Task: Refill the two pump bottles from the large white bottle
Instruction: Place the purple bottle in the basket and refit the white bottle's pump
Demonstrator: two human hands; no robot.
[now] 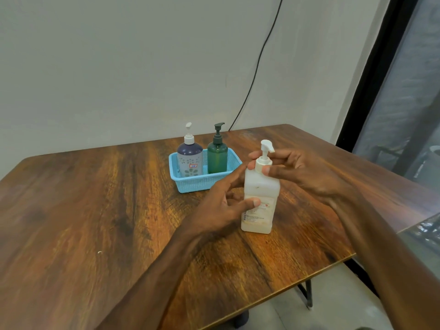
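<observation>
The large white bottle (260, 186) stands upright on the wooden table (95, 210), its white pump head (266, 148) on top. My left hand (221, 203) holds the bottle's body, thumb across the label and fingers behind it. My right hand (292, 170) pinches the pump collar at the neck between thumb and fingers. Behind, a blue basket (188, 184) holds two pump bottles: a purple-and-grey flowered bottle (190, 160) with a white pump on the left and a green bottle (217, 157) with a dark green pump on the right, both upright.
The table's right edge (371, 246) runs close to the white bottle, with floor and a table leg below it. A black cable (259, 58) hangs down the wall behind the basket. A dark-framed window fills the right side.
</observation>
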